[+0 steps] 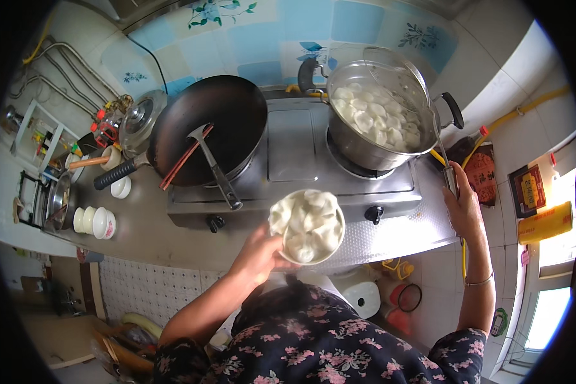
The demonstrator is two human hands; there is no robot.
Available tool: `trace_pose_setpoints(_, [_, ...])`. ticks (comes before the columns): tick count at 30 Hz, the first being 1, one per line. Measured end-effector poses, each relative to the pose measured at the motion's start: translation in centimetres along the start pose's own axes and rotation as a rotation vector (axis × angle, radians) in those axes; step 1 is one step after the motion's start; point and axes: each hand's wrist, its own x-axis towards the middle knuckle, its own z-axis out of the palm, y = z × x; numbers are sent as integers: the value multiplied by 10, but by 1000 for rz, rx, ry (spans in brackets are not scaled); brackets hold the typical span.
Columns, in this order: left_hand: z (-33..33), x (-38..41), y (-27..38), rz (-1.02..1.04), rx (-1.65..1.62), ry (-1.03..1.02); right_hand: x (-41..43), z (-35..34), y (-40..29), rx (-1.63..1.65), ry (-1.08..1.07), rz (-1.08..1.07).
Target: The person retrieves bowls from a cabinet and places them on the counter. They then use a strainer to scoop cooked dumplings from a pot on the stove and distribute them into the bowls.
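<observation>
My left hand grips a white bowl from its left side, in front of the stove. Pale boiled dumplings fill it up to the rim. On the right, my right hand is closed around the handle of a wire skimmer. The skimmer's mesh head rests at the far right rim of a steel pot. More dumplings crowd the liquid inside that pot, which stands on the right burner.
On the left burner sits a black wok holding a spatula and red chopsticks. Its handle juts left over the counter. Small white bowls stand at the left. A dark bottle is beside the pot, near a yellow hose.
</observation>
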Motion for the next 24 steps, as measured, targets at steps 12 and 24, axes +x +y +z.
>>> trace_pose_setpoints(12, [37, 44, 32, 40, -136, -187, -18, -22, -1, 255, -27, 125])
trace_pose_setpoints(24, [111, 95, 172, 152, 162, -352, -21, -37, -27, 937, -272, 420])
